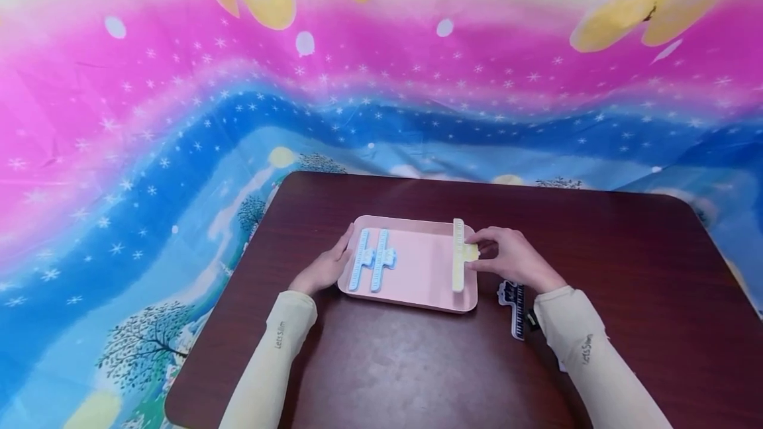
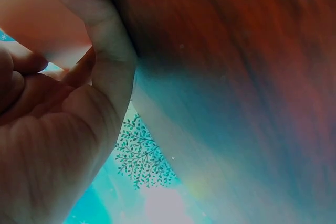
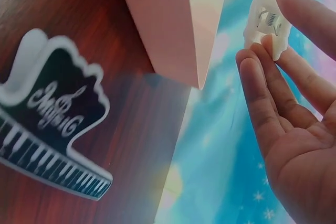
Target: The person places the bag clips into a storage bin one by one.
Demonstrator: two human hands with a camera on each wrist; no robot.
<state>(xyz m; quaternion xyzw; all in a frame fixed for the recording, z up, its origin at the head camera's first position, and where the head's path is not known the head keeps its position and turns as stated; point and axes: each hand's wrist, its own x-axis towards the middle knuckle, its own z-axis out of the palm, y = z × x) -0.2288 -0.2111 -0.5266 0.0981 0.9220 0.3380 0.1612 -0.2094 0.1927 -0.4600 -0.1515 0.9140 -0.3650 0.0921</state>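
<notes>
My right hand (image 1: 515, 257) pinches a pale yellow clip (image 1: 458, 263) by its handle, between thumb and fingers. The clip's long bar stands over the right end of a pink tray (image 1: 420, 286). In the right wrist view the handle's spring shows between the clip's (image 3: 269, 19) two halves. Two light blue clips (image 1: 359, 263) with keyboard-like markings lie side by side in the tray's left part. My left hand (image 1: 324, 270) rests against the tray's left side, its thumb touching the outer wall in the left wrist view.
A black clip (image 1: 514, 310) with white piano keys and lettering lies on the dark wooden table (image 1: 417, 363), right of the tray. Something dark and a white edge show partly from under my right forearm. A patterned cloth (image 1: 381, 118) hangs behind the table.
</notes>
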